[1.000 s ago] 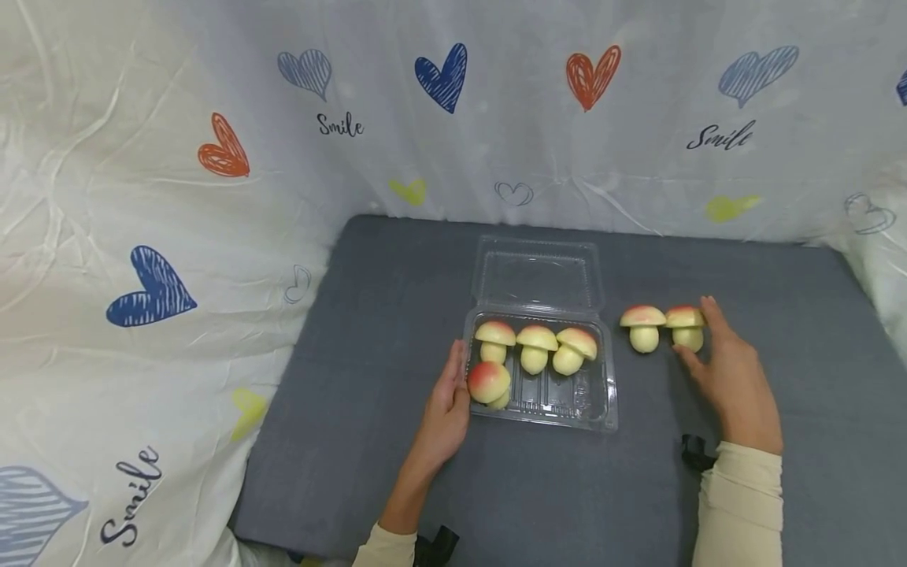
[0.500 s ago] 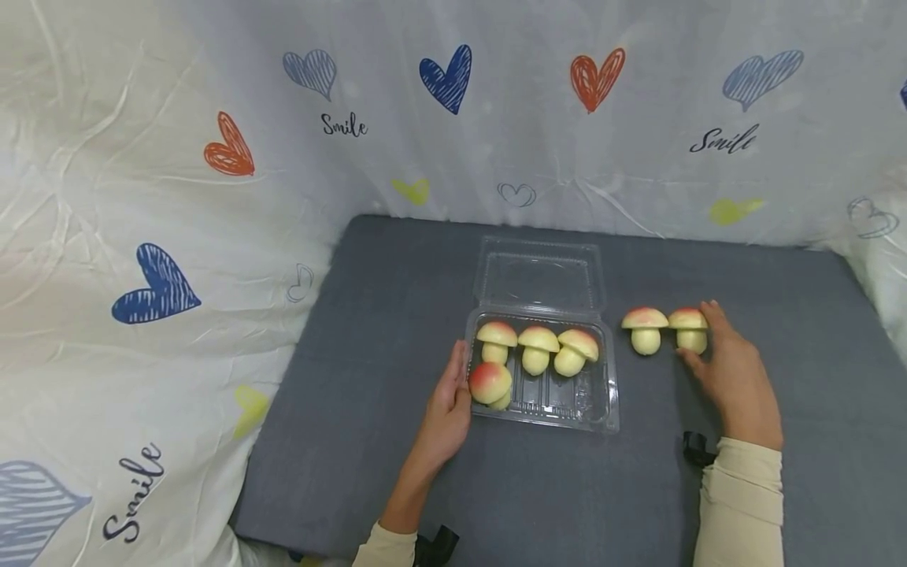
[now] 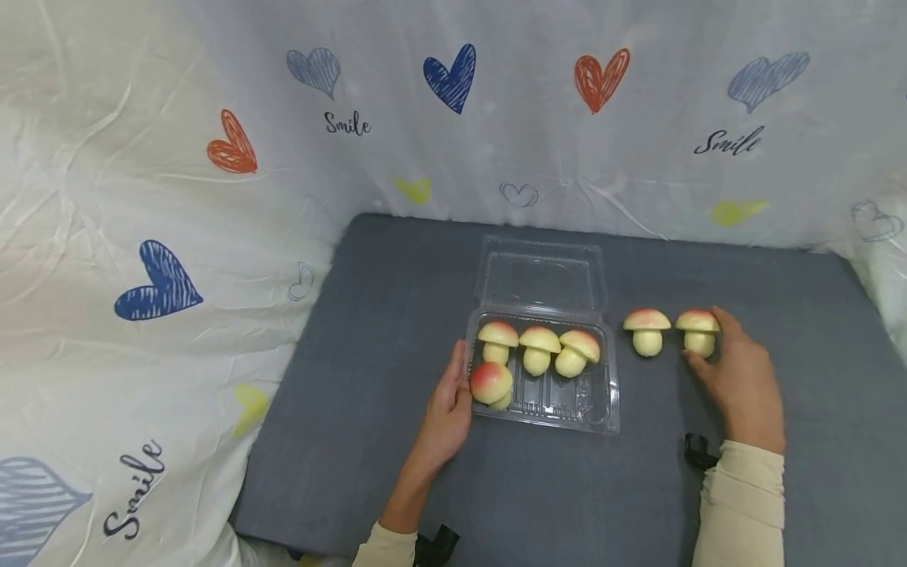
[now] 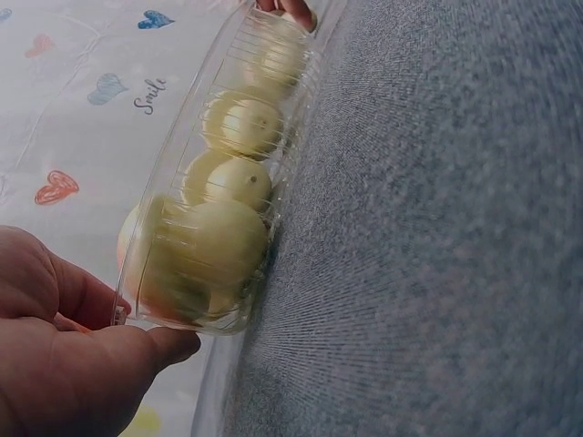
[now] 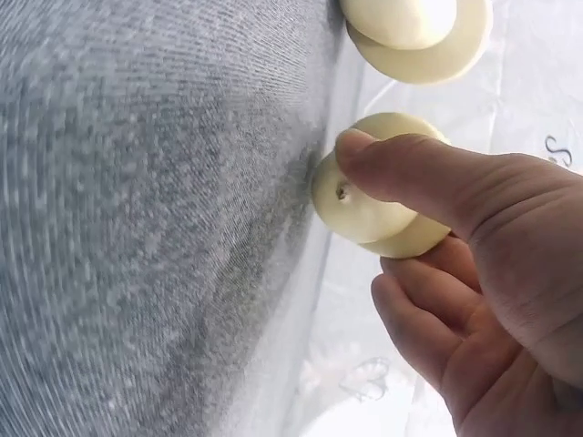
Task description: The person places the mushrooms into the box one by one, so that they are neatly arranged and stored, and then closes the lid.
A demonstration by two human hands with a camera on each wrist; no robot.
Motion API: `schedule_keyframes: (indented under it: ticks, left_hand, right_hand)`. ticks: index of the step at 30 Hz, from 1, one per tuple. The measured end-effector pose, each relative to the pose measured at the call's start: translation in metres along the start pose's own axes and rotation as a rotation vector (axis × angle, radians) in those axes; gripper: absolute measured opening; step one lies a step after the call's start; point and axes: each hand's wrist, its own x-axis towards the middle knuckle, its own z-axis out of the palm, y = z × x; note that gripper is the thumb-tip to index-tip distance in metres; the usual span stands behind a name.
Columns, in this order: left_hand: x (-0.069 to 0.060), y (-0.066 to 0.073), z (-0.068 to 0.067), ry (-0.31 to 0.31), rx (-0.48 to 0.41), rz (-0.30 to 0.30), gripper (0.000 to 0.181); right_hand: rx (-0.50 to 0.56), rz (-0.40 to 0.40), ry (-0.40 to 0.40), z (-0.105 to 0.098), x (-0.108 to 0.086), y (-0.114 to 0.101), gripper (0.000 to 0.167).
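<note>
My left hand grips the left edge of a clear plastic clamshell container, whose lid lies folded back. Inside are several toy mushrooms with pink-tinged caps: a row along the back and one mushroom at front left, cap towards me. The left wrist view shows my thumb against the container's outer wall. Right of the container, my right hand holds a toy mushroom between thumb and fingers. Its stem end faces the right wrist camera, my thumb pressing on it.
Another toy mushroom stands between the container and my right hand. A grey cloth covers the table. Behind and to the left hangs a pale curtain printed with hearts and the word "Smile".
My right hand has shifted slightly right with its mushroom, and a gap has opened between that mushroom and its neighbour. My left hand stays on the container.
</note>
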Motion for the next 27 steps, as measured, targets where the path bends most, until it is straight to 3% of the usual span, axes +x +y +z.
schedule_keyframes:
  ticks: [12, 20, 27]
  left_hand:
    - [-0.001, 0.000, 0.000, -0.006, -0.001, 0.009, 0.064]
    - [-0.001, -0.001, -0.001, -0.012, -0.008, 0.015, 0.064]
    - [-0.001, 0.001, 0.000, -0.016, -0.009, 0.011, 0.064]
  right_hand:
    - [-0.016, -0.039, 0.135, -0.013, -0.015, -0.018, 0.088]
    - [-0.006, -0.056, 0.156, -0.020, -0.026, -0.038, 0.087]
    - [0.015, -0.125, 0.199, -0.023, -0.035, -0.058, 0.089]
